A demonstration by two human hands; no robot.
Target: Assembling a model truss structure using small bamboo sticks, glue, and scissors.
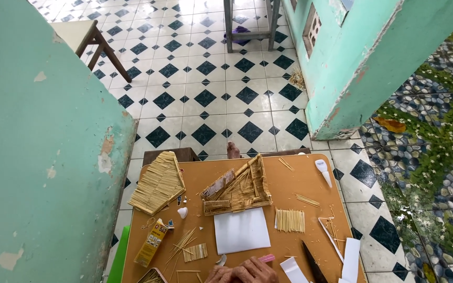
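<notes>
While the head camera looked down and forward over a small orange-brown table (pixel 289 183), only the tops of the two hands showed at the bottom edge. Left hand (pixel 225 274) and right hand (pixel 255 271) lay close together, knuckles up, fingers curled downward. A pink stick-like tool (pixel 266 258) poked out just above the right hand and seemed to be held in it; whether the left hand held anything could not be told, since both were cut off by the frame.

Just beyond the hands lay a white sheet of paper (pixel 241 230), flat on the table. Behind that stood a partly built straw model roof frame (pixel 237 187), tilted. A finished straw panel (pixel 157 183) rested at the table's far left corner, overhanging the edge. Right of the paper sat a neat bundle of short cut straws (pixel 290 220). Loose straws (pixel 184 243) were scattered at the left, beside a yellow glue box (pixel 151 242). A white glue bottle (pixel 323 171) lay near the far right edge. A dark blade (pixel 314 264) and white paper strips (pixel 349 257) lay to the right of the hands.

Floor beyond was white tile with dark diamonds (pixel 205 68); teal walls (pixel 38 131) stood either side.
</notes>
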